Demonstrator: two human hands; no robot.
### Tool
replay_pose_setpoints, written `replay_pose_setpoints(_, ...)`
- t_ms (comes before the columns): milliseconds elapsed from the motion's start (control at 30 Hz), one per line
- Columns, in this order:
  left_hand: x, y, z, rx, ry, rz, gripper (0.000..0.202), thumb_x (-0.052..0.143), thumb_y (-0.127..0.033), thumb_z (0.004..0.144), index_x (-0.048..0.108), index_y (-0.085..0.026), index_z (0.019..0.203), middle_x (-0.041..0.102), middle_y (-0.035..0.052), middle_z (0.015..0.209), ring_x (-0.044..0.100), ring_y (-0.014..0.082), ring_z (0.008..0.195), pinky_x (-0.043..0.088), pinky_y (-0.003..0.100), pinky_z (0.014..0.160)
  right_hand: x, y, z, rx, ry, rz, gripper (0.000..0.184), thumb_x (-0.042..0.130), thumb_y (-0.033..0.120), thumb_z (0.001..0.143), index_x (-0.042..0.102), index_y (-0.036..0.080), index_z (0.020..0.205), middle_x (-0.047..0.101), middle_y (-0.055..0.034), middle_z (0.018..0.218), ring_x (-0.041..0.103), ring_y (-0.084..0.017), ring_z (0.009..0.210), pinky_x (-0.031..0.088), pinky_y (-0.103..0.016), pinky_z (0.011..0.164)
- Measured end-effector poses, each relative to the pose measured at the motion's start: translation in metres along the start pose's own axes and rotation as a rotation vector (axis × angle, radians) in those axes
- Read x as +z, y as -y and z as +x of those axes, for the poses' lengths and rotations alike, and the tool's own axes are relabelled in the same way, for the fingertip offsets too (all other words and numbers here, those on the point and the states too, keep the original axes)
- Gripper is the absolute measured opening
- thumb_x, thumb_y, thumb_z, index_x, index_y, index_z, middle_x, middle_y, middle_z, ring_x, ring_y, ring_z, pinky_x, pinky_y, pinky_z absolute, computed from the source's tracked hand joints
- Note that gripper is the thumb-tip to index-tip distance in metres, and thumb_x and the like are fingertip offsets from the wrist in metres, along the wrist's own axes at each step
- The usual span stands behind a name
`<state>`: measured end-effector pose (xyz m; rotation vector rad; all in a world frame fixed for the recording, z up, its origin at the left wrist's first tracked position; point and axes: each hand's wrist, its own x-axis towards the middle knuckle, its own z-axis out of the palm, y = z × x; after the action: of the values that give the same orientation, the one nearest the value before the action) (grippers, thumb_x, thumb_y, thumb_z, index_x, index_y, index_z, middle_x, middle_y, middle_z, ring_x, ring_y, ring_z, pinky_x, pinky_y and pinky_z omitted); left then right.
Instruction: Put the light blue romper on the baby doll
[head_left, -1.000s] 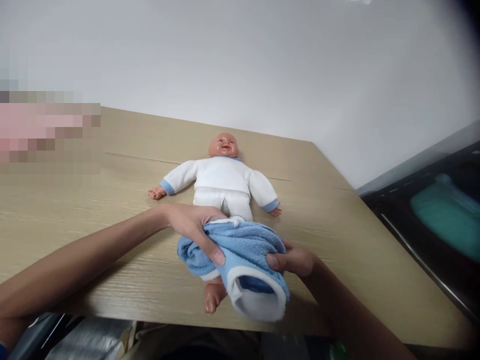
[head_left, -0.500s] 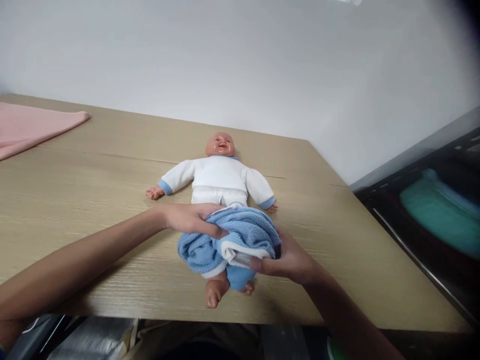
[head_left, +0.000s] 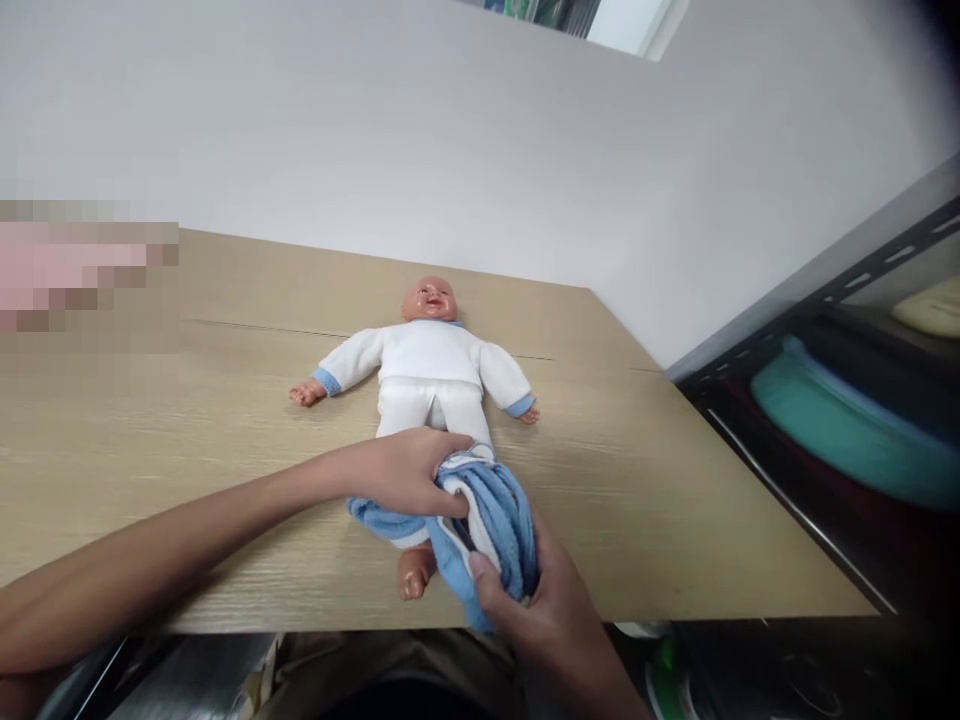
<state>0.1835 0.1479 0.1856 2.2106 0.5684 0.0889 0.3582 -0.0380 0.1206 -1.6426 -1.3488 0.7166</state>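
Both hands (head_left: 401, 472) gripped this blue, white-trimmed terry garment (head_left: 514, 530), all scrunched over the legs of a white-suited plastic doll (head_left: 430, 352) stretched straight ahead, feet nearest.

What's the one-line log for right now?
left hand: holding blue garment | right hand: holding same garment | doll: face-up on table | doll's foot: one showing

Teal basin (head_left: 847, 435) on black rack (head_left: 879, 268)
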Motion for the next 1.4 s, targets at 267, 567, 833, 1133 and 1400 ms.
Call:
replay_pose_setpoints(267, 0.026, -0.002, -0.003, -0.026, 0.009, 0.450, 0.035, 0.077, -0.025, 0.090, 0.067, -0.020, 0.123, 0.083, 0.0119, 0.112, 0.083, 0.0371, 0.101, 0.053, 0.038, 0.075, 0.015, -0.017, -0.022, -0.054, -0.362, -0.408, 0.022, 0.067, 0.039, 0.093, 0.067, 0.026, 0.111, 0.072, -0.0049, 0.091, 0.070, -0.031, 0.082, 0.061, -0.045, 0.079)
replay_pose_setpoints(567, 0.033, 0.007, 0.001, 0.009, -0.006, 0.404, 0.048, 0.085, -0.024, 0.088, 0.061, -0.016, 0.129, 0.080, 0.0156, 0.120, 0.080, 0.0378, 0.108, 0.056, 0.041, 0.083, 0.028, -0.030, -0.014, -0.147, -0.423, -0.475, 0.036, 0.061, 0.030, 0.093, 0.063, 0.026, 0.129, 0.074, -0.0116, 0.122, 0.073, -0.035, 0.108, 0.062, -0.047, 0.088)
replay_pose_setpoints(833, 0.034, 0.018, 0.002, 0.086, -0.077, 0.157, 0.063, 0.100, -0.046, 0.084, 0.057, -0.021, 0.124, 0.078, 0.0086, 0.114, 0.077, 0.0327, 0.103, 0.055, 0.038, 0.080, 0.040, -0.032, -0.003, -0.118, -0.459, -0.423, 0.031, 0.067, 0.039, 0.095, 0.064, 0.027, 0.124, 0.072, -0.0101, 0.116, 0.073, -0.036, 0.108, 0.061, -0.045, 0.085)
replay_pose_setpoints(1133, 0.033, 0.025, 0.001, 0.095, -0.094, 0.011, 0.054, 0.083, -0.012, 0.086, 0.054, -0.019, 0.131, 0.076, 0.0118, 0.123, 0.076, 0.0308, 0.110, 0.056, 0.039, 0.093, 0.044, -0.074, -0.014, 0.166, -0.323, -0.023, 0.067, 0.070, 0.039, 0.090, 0.064, 0.021, 0.154, 0.072, -0.0168, 0.155, 0.068, -0.039, 0.147, 0.054, -0.057, 0.127)
replay_pose_setpoints(1400, 0.013, 0.021, -0.001, 0.033, -0.032, -0.225, 0.044, 0.080, -0.029, 0.088, 0.060, -0.020, 0.126, 0.077, 0.0073, 0.120, 0.076, 0.0285, 0.112, 0.059, 0.036, 0.092, 0.045, -0.053, -0.004, 0.132, -0.223, 0.384, 0.058, 0.082, 0.047, 0.095, 0.058, 0.025, 0.144, 0.083, -0.0118, 0.127, 0.083, -0.029, 0.109, 0.071, -0.040, 0.094)
